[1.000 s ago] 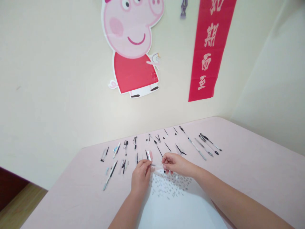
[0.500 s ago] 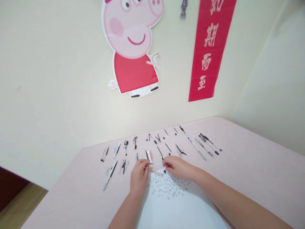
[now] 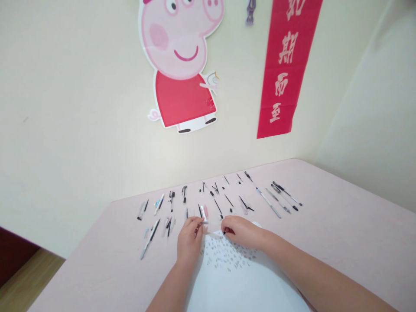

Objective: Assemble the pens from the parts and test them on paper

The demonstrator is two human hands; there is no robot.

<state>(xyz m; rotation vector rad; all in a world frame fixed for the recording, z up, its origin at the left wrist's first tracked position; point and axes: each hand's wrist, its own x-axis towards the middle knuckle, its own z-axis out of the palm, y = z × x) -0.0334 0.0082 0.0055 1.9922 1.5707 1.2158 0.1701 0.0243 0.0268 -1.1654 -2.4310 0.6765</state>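
Observation:
Both my hands meet near the middle of a pink table [image 3: 341, 234]. My left hand [image 3: 190, 242] is closed in a pinch on the metal-tipped end of a clear pen barrel [image 3: 212, 225]. My right hand [image 3: 242, 232] is closed on the barrel's other end, with a small black piece at its fingertips. The barrel lies level between the two hands, just above a white sheet of paper [image 3: 247, 281] covered with small grey marks.
Several pens and loose pen parts lie in rows along the far side of the table, from a long pen [image 3: 150, 238] at the left to whole pens [image 3: 286, 196] at the right. A cream wall with a pig cut-out [image 3: 182, 60] and a red banner [image 3: 286, 69] stands behind.
My right hand has slid a little left and down towards my left hand, closing the gap along the barrel. My left hand has barely moved.

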